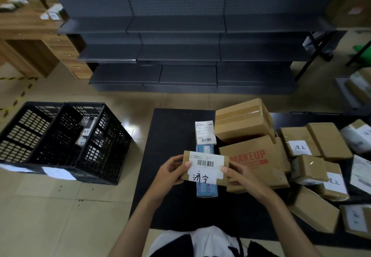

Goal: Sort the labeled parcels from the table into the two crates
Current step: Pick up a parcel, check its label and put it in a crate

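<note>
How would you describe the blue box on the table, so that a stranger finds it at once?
Start at the black table in front of the person. Left of the big carton printed MAKEUP, a long narrow box lies flat, partly hidden under the held parcel. It alone is blue; its neighbours are brown or white.

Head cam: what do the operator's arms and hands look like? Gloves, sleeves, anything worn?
Left hand and right hand are both bare: no gloves, no watch or wristband visible. Both forearms are uncovered, with no sleeves in view. A white garment with dark markings shows at the bottom edge.
</note>
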`<action>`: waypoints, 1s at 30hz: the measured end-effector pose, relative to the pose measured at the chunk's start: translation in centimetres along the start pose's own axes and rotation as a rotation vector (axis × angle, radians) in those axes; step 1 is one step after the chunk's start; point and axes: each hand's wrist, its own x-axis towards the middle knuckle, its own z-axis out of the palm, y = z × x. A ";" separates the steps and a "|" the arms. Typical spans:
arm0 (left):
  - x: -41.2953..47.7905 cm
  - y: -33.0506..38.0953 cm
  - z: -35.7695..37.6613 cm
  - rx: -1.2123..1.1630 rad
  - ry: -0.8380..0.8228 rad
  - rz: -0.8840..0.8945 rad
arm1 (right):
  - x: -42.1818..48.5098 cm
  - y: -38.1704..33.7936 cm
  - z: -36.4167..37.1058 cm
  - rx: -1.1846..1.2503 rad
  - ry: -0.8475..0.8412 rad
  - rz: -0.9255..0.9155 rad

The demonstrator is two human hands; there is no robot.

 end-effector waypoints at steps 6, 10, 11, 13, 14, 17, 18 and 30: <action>0.0 -0.7 -0.3 0.005 0.013 -0.042 | 0.1 -0.3 0.8 0.019 0.040 0.000; -0.1 -0.7 -0.6 0.014 0.008 -0.050 | 0.2 -0.3 1.1 0.010 0.045 0.000; -0.1 -0.7 -0.6 0.014 0.007 -0.051 | 0.2 -0.4 1.1 0.008 0.044 0.003; -0.2 -0.6 -0.7 0.015 0.003 -0.053 | 0.3 -0.4 1.2 -0.004 0.043 0.007; -0.2 -0.6 -0.7 0.014 0.001 -0.055 | 0.3 -0.4 1.2 -0.008 0.040 0.004; -0.3 -0.5 -1.0 0.000 -0.009 -0.058 | 0.4 -0.3 1.1 -0.009 0.028 0.009; -0.3 -0.5 -1.2 -0.011 -0.023 -0.055 | 0.5 -0.2 0.9 -0.007 0.028 -0.001; 0.2 0.2 -4.0 0.297 -0.227 0.072 | -0.2 -0.2 -0.8 -0.097 -0.034 -0.060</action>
